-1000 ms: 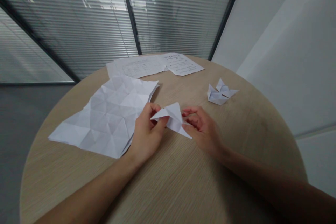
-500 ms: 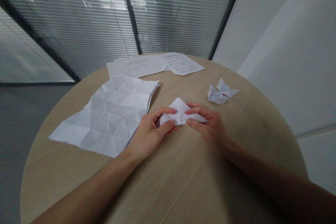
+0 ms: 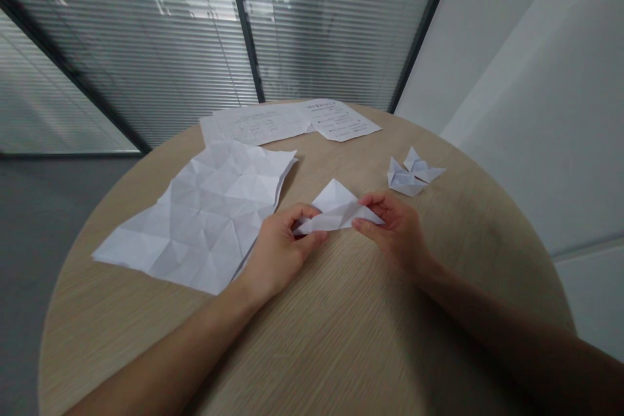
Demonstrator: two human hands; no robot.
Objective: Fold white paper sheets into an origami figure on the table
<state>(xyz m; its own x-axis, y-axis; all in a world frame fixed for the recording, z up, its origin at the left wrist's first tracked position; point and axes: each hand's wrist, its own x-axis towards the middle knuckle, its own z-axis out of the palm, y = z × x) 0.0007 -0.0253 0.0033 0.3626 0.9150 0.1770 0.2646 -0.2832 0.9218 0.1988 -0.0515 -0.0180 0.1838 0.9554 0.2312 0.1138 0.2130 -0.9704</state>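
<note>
A small white folded paper (image 3: 336,208) is held between my two hands over the middle of the table. It has a pointed top and a long band folded across its lower edge. My left hand (image 3: 285,240) grips its left end, thumb along the near edge and fingers behind. At the right end, my right hand (image 3: 392,224) pinches the paper between thumb and fingers. Parts of both ends are hidden by the fingers. To the left of my left hand lies a stack of large creased white paper sheets (image 3: 205,214).
A finished-looking folded paper piece with upright points (image 3: 409,175) rests at the right on the round wooden table (image 3: 312,351). Printed sheets (image 3: 287,120) lie along the far edge. Beyond stand glass panels with blinds (image 3: 331,32) and a white wall (image 3: 526,78) at right.
The paper's lower part has gone from two flaps around a centre crease to a lifted band across it. My right fingers have drawn back toward its right end.
</note>
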